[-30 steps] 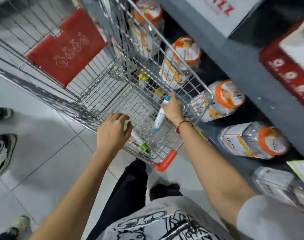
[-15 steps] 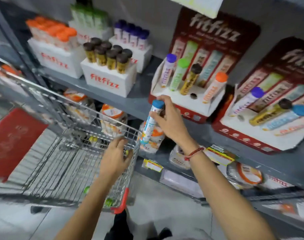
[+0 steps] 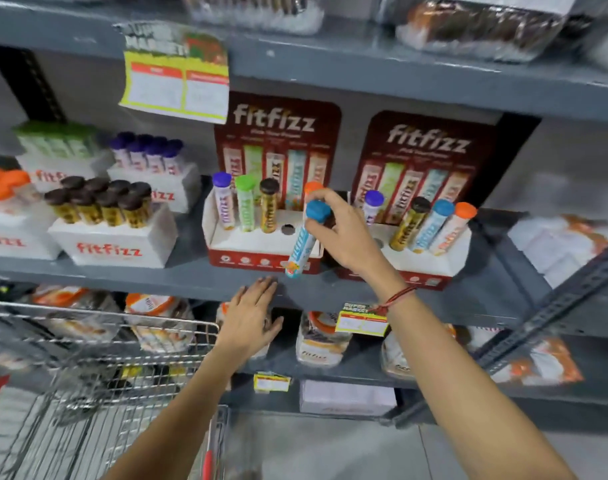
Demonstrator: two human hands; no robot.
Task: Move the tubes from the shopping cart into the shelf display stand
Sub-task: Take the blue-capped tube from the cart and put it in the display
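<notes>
Now lifted from beside the cart [image 3: 105,341] up to the stand [image 3: 261,252], blue tube [image 3: 304,242] clamped in right hand [image 3: 347,237] near one free hole [image 3: 288,229], not yet inserted; left hand [image 3: 250,320] spread open, empty; more tubes maybe left in cart.

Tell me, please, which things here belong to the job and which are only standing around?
Belong: blue-capped tube in right hand; red display stand with empty hole; shopping cart.
Not part: brown-capped tubes, price tag, jars below.
</notes>
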